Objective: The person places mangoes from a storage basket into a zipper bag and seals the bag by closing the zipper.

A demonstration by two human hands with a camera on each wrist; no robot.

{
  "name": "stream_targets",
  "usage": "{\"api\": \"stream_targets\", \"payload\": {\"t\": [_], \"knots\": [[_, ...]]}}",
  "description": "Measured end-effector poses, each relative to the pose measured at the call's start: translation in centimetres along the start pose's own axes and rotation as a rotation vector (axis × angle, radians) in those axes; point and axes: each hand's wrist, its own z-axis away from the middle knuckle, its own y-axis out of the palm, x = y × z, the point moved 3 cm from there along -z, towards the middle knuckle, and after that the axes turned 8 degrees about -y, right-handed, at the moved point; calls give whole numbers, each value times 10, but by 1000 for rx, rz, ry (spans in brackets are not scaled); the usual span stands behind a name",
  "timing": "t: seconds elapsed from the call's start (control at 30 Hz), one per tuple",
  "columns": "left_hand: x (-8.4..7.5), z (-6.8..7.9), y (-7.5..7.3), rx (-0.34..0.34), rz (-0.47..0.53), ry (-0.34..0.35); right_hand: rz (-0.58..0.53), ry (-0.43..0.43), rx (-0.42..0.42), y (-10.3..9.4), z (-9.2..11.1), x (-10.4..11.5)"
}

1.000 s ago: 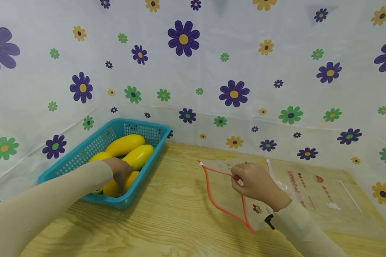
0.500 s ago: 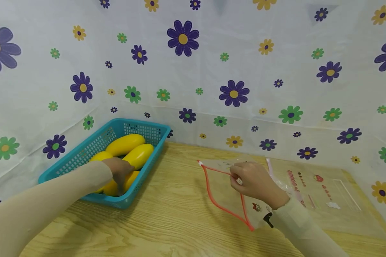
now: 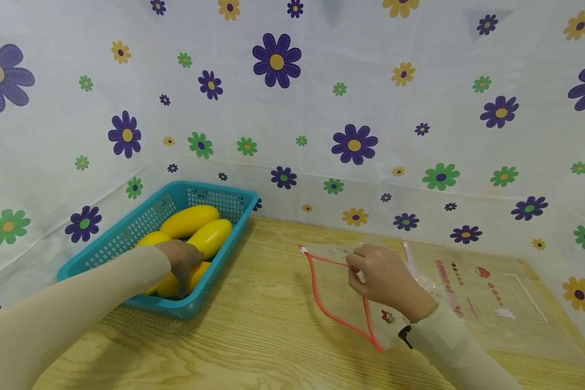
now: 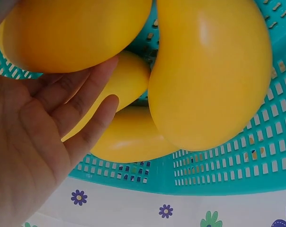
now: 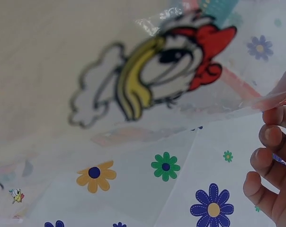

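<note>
A blue-green plastic basket (image 3: 251,208) on the left holds several yellow mangoes (image 3: 210,238). My left hand (image 3: 180,259) reaches into its near side. In the left wrist view that hand grips a mango (image 4: 76,35), its fingers (image 4: 93,85) bent against the underside; a larger mango (image 4: 209,75) lies beside it. On the right, my right hand (image 3: 385,276) pinches the rim of a clear zip bag (image 3: 338,287) with a red zip edge. The bag's mouth gapes toward the basket. A cartoon duck print on the bag (image 5: 152,71) fills much of the right wrist view.
A second clear bag (image 3: 507,303) with pink and red prints lies flat at the right of the wooden table (image 3: 253,336). Behind stands a white flowered sheet (image 3: 312,108), close to the basket's far and left sides.
My right hand has shifted very slightly left with the bag's rim. The left hand stays in the basket, almost unmoved.
</note>
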Motion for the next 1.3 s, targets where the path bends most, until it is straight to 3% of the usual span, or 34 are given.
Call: {"api": "stream_targets", "payload": {"t": [0.23, 0.67, 0.93, 1.3], "knots": [[1, -4, 1, 5, -11, -8, 63, -29, -3, 2, -1, 1], [15, 1, -4, -64, 2, 31, 89, -62, 0, 4, -2, 1], [27, 6, -10, -59, 78, 10, 73, -48, 7, 5, -2, 1], [37, 14, -23, -125, 159, 14, 47, -15, 17, 5, -2, 0]]}}
